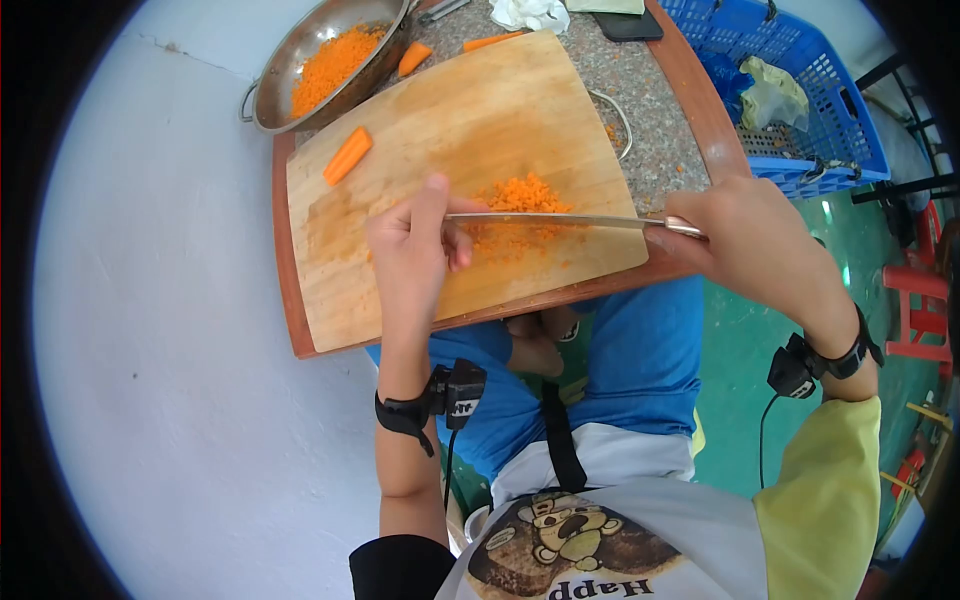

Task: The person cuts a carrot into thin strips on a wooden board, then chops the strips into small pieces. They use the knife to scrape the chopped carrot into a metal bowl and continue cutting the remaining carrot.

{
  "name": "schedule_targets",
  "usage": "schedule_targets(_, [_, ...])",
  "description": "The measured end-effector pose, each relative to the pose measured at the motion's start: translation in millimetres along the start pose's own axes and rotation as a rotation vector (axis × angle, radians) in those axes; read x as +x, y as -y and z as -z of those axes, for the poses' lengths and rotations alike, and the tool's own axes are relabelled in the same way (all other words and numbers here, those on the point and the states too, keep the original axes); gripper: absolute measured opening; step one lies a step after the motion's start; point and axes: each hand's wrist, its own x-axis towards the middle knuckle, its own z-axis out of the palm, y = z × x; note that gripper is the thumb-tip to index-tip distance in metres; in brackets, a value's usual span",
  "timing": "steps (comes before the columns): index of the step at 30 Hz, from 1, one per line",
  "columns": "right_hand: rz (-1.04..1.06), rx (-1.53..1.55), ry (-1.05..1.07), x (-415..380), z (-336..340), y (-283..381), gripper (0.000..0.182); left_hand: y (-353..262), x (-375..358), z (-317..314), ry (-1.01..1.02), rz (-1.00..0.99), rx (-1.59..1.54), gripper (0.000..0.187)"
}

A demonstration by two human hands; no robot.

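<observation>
My right hand (745, 235) grips the handle of a kitchen knife (560, 219) at the right edge of the wooden cutting board (540, 85). The blade lies nearly level across the board, seen mostly from its spine. At the tip end, my left hand (415, 235) is closed around the blade, thumb on the far side and fingers curled on the near side. Finely chopped carrot (525, 195) sits in a small heap just beyond the blade, with more bits on the near side. A carrot piece (348, 156) rests on the board's left part.
A metal pan (275, 85) holding chopped carrot stands at the back left, with a carrot chunk (414, 58) beside it. Behind the board are white crumpled tissue (530, 14) and a dark phone-like slab (628, 27). A blue basket (815, 80) is at the right; a wall borders the left.
</observation>
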Motion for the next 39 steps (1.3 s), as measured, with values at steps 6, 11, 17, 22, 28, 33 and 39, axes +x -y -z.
schedule_targets(6, [-0.042, 0.042, 0.061, -1, -2, -1, 0.023, 4, -1, 0, 0.010, 0.014, -0.031, 0.042])
schedule_targets(11, [-0.026, 0.048, 0.052, -2, -7, -1, 0.025, 6, -9, 1, -0.021, -0.002, -0.062, 0.040])
schedule_targets(17, [-0.047, 0.025, 0.105, -2, 0, 1, 0.014, 5, -10, 0, -0.027, -0.007, -0.066, 0.040])
schedule_targets(22, [0.007, 0.087, 0.027, -6, -8, -3, 0.023, -3, -19, 0, -0.073, -0.001, -0.078, 0.039])
schedule_targets(28, [-0.016, 0.068, 0.116, -3, -4, -3, 0.018, 3, -19, 1, -0.074, 0.020, -0.141, 0.037])
schedule_targets(33, [0.023, 0.068, 0.073, 0, -9, -2, 0.017, 7, -21, 5, -0.076, -0.001, -0.149, 0.036])
schedule_targets(39, [0.047, 0.070, 0.031, -2, -6, 2, 0.020, 10, -25, 7, -0.079, 0.005, -0.208, 0.036])
